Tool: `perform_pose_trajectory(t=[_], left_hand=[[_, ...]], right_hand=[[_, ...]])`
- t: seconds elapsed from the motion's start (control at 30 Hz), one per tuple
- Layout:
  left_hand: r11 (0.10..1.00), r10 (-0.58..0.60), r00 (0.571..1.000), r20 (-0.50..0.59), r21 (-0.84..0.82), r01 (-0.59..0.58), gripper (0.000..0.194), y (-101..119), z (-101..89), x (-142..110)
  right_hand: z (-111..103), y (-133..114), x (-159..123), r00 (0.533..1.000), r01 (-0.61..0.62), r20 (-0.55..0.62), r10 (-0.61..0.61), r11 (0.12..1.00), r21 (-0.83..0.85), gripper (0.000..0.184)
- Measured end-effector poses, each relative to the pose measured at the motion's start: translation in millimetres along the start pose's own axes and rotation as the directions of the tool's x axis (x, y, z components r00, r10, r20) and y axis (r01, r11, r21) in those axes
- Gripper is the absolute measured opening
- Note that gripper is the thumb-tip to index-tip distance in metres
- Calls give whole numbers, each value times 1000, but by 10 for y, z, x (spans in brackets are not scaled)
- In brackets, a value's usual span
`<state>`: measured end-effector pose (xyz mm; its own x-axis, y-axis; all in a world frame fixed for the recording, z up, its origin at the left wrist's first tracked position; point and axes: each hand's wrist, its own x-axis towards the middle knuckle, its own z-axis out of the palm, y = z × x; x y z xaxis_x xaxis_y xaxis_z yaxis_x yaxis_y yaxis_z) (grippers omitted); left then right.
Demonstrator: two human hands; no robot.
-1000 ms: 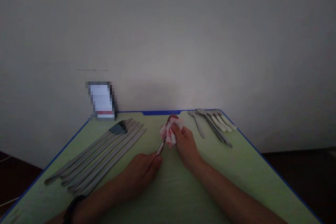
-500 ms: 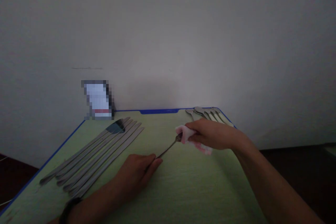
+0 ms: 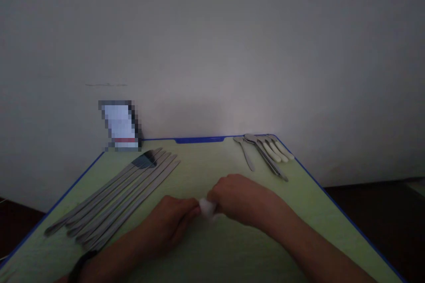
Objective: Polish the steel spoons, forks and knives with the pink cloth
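My left hand [image 3: 175, 216] is closed, its fingers pinched around the handle end of a slim metal piece of cutlery. That piece is almost wholly hidden now, so its kind cannot be told. A white and pink cloth [image 3: 207, 208] is bunched between the two hands, against the left fingertips. Closed over this cloth is my right hand [image 3: 242, 196], its knuckles upward. To the left lies a row of long-handled metal cutlery [image 3: 133, 190], slanting across the table. Beyond the right hand are a small spoon [image 3: 245, 152] and several nested metal spoons [image 3: 265, 157].
Several white-handled utensils [image 3: 280, 152] lie at the far right corner. A blurred-out upright device [image 3: 121, 126] leans by the wall at the far left. The pale green table [image 3: 195, 168] has a blue rim and meets the wall [image 3: 212, 53] at its back.
My right hand has come down and left with the cloth, along the cutlery to my left fingers. The small spoon and white handles behind it now show. My left hand has barely moved.
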<state>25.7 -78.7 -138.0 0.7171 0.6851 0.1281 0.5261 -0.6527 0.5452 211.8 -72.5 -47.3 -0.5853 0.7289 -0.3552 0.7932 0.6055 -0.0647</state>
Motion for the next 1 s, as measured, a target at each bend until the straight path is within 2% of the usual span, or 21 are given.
perform_pose_trajectory(t=[0.1, 0.2, 0.3, 0.4, 0.47, 0.5, 0.53, 0.6, 0.67, 0.7, 0.77, 0.8, 0.9, 1.0], left_hand=[[999, 49, 999, -17, -17, -49, 33, 7, -6, 3], [995, -44, 998, -50, -95, 39, 32, 30, -29, 24], [978, -122, 988, -93, -184, 103, 33, 49, -64, 49], [948, -211, 969, -129, -268, 171, 37, 39, -94, 68], [905, -302, 942, -145, -354, 236, 39, 17, -99, 77], [874, -353, 923, -153, -408, 266, 39, 6, -97, 81], [836, -400, 902, -160, -467, 288, 40, -3, -90, 85], [748, -477, 864, -161, -590, 303, 41, -6, -64, 95], [662, -519, 845, -130, -687, 301, 42, 17, -29, 106], [624, -528, 843, -107, -721, 299, 43, 35, -10, 111], [574, -531, 845, -68, -762, 299, 44, 75, 25, 121], [562, -527, 848, -57, -772, 297, 44, 91, 39, 125], [557, -497, 866, -58, -787, 267, 42, 105, 64, 135], [592, -474, 878, -68, -762, 261, 41, 89, 60, 146]], right_hand=[[-53, -5, 1, 999, 49, 2, -49, 998, 33, 23], [-105, 141, -29, 999, 41, -22, -39, 991, 130, 17], [-129, 392, -86, 998, 22, -65, -6, 966, 259, 13], [-103, 593, -101, 976, 70, -216, 8, 935, 348, 17], [-51, 626, -43, 934, 105, -355, 50, 908, 405, 20], [-14, 609, 9, 897, 121, -431, 96, 885, 449, 21], [30, 572, 75, 850, 145, -503, 157, 848, 510, 22], [132, 461, 230, 718, 201, -598, 357, 716, 668, 26], [242, 330, 378, 596, 281, -565, 571, 511, 812, 32], [293, 266, 438, 559, 337, -526, 641, 404, 850, 35], [380, 145, 520, 546, 432, -450, 706, 223, 874, 40], [414, 87, 543, 552, 460, -422, 719, 160, 873, 43], [487, -85, 572, 585, 469, -367, 723, 68, 881, 49], [538, -218, 591, 646, 452, -332, 687, 7, 892, 49]])
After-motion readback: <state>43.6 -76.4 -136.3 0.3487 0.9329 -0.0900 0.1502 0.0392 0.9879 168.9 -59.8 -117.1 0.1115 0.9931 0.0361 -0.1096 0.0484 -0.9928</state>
